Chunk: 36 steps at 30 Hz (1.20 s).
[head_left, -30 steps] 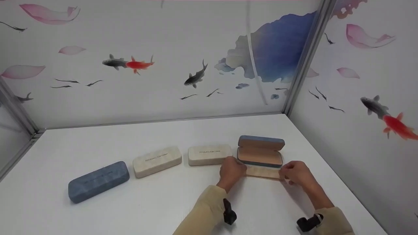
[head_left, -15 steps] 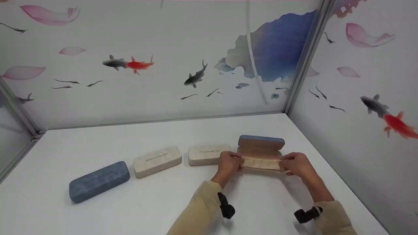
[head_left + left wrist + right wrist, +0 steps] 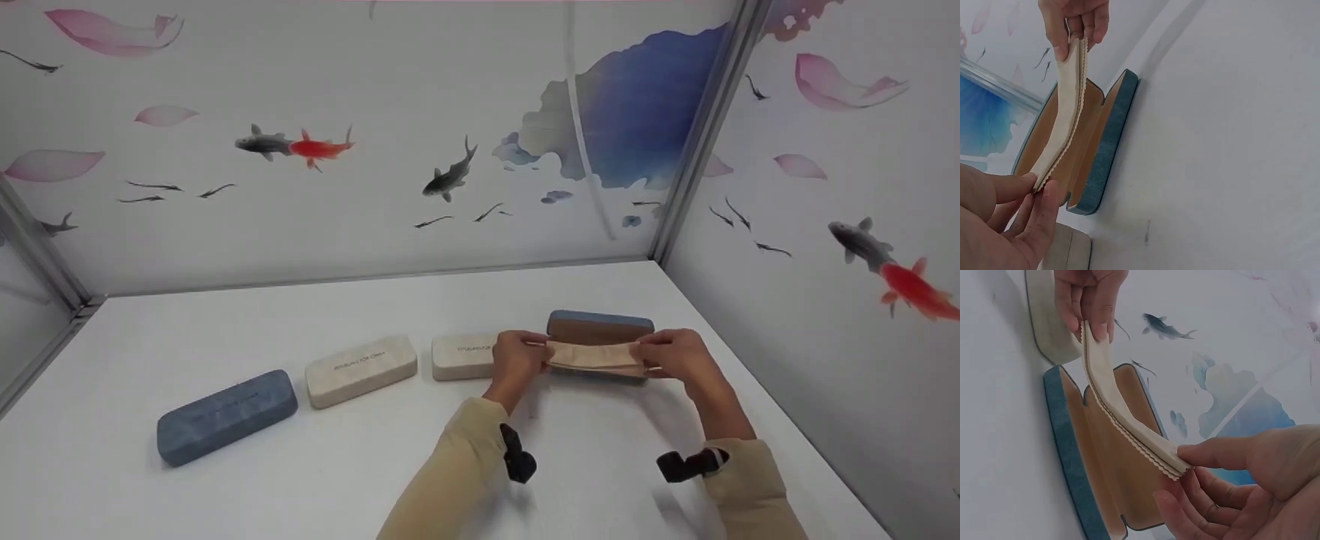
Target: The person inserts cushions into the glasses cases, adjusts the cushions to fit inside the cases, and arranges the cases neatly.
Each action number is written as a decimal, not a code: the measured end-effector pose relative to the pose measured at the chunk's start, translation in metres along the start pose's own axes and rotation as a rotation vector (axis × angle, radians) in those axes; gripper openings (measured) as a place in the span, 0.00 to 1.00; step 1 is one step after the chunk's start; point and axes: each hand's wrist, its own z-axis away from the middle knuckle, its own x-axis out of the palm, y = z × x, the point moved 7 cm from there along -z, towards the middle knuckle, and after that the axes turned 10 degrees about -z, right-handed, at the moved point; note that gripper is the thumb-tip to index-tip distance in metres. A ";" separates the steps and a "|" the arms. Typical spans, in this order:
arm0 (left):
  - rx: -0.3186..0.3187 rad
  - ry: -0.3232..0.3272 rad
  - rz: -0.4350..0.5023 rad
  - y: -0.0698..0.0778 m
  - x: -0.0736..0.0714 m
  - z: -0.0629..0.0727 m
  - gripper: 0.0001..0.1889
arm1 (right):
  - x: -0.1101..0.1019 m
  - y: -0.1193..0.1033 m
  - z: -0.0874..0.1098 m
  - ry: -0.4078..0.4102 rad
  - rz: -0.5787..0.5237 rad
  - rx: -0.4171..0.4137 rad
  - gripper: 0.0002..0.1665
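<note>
A folded beige cleaning cloth (image 3: pixel 594 356) with zigzag-cut edges is stretched between both hands. My left hand (image 3: pixel 517 361) pinches its left end between thumb and fingers, and my right hand (image 3: pixel 679 358) pinches the right end likewise. Just behind and below the cloth stands an open blue glasses case (image 3: pixel 600 327), its lid raised toward the back. In the left wrist view the cloth sags a little in front of the case's tan lining (image 3: pixel 1092 121). The head view shows the lower half of the case mostly hidden by the cloth.
Left of the open case lies a closed cream glasses case (image 3: pixel 461 358), partly covered by my left hand. Farther left are another cream case (image 3: pixel 361 372) and a closed blue case (image 3: pixel 227 418). Printed walls (image 3: pixel 375 247) bound the white table (image 3: pixel 360 480) at the back and right.
Both hands have lifted the cloth off the table in front of the case and carried it away from me, so it now overlaps the open case. The other cases have stayed put.
</note>
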 end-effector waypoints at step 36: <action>0.138 0.168 -0.158 0.003 0.015 -0.015 0.06 | -0.003 0.027 -0.019 0.140 -0.158 -0.030 0.22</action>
